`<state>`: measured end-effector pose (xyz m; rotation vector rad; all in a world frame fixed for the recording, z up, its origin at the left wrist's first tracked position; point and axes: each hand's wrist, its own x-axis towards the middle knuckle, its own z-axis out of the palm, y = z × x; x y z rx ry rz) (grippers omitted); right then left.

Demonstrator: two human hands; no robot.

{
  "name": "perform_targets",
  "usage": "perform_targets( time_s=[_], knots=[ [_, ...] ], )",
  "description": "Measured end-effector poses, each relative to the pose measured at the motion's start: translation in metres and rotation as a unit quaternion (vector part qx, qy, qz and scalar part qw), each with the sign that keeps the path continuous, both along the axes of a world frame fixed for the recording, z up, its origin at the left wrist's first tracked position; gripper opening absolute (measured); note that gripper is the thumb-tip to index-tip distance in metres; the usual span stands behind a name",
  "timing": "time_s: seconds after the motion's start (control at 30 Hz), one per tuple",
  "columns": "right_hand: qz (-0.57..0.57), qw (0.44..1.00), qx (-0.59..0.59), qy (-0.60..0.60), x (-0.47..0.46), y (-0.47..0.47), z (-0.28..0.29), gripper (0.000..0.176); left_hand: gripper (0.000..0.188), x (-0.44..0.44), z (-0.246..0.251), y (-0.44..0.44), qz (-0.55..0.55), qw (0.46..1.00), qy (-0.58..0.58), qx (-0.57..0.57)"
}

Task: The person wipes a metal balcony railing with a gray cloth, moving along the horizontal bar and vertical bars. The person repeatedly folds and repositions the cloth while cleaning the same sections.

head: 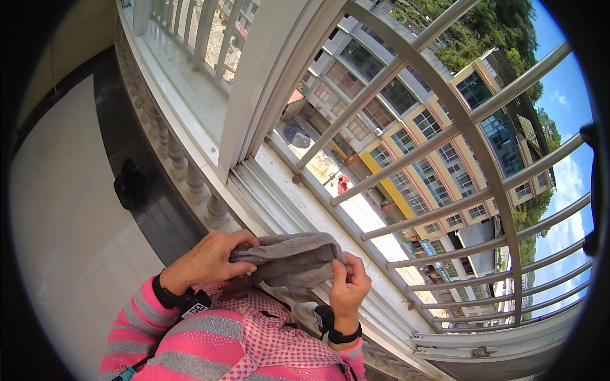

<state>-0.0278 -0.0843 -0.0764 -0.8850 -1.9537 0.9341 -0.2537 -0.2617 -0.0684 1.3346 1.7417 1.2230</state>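
Note:
A grey cloth (295,255) is stretched between my two hands above the window sill, its folds sagging in the middle. My left hand (214,257) pinches its left end between thumb and fingers. On the other side, my right hand (350,281) grips the right end, with the thumb on top of the fabric. Below and beyond the cloth run the white sliding-window tracks (271,195). Part of the sill behind the cloth is hidden.
Metal security bars (429,147) stand outside the window opening, with buildings and a street beyond. A white window frame (259,81) rises ahead. Stone balusters (193,178) line the wall below. A black object (127,185) lies on the dark floor border (157,228) at left.

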Motion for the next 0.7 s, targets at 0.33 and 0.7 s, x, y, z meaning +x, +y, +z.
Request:
perform_targets(
  time_s=[0.33, 0.7],
  knots=[
    [0.124, 0.985, -0.12, 0.027, 0.034, 0.014, 0.013, 0.019, 0.013, 0.008, 0.027, 0.007, 0.131, 0.982, -0.031, 0.133],
    [0.234, 0.929, -0.282, 0.057, 0.061, 0.023, 0.003, 0.031, 0.014, 0.036, 0.069, 0.042, 0.102, 0.978, -0.038, 0.179]
  ],
)
